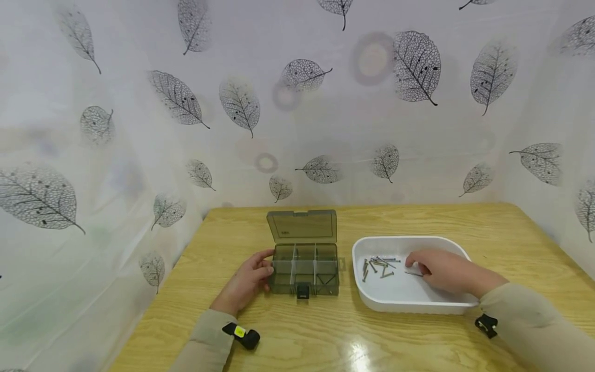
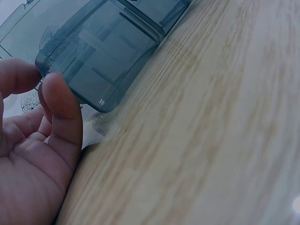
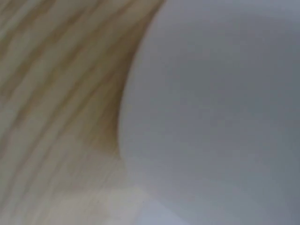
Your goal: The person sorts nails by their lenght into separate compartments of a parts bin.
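Observation:
A smoky grey plastic compartment box (image 1: 304, 267) stands on the table with its lid (image 1: 304, 227) raised at the back. My left hand (image 1: 248, 279) grips its left side; in the left wrist view the thumb (image 2: 63, 101) and a finger meet at the box's corner. Several slim screws (image 1: 327, 279) lie in the front right compartment. My right hand (image 1: 439, 268) reaches into a white tray (image 1: 413, 306), fingers curled, pinching a thin screw (image 1: 412, 274) that sticks out at the fingertips. Loose screws (image 1: 378, 264) lie in the tray's left half.
The tray stands to the right of the box on a wood-grain table (image 1: 297, 336). A pale leaf-printed curtain (image 1: 297, 129) hangs behind the table and along its sides. In the right wrist view the tray's outer wall (image 3: 211, 117) fills most of the frame.

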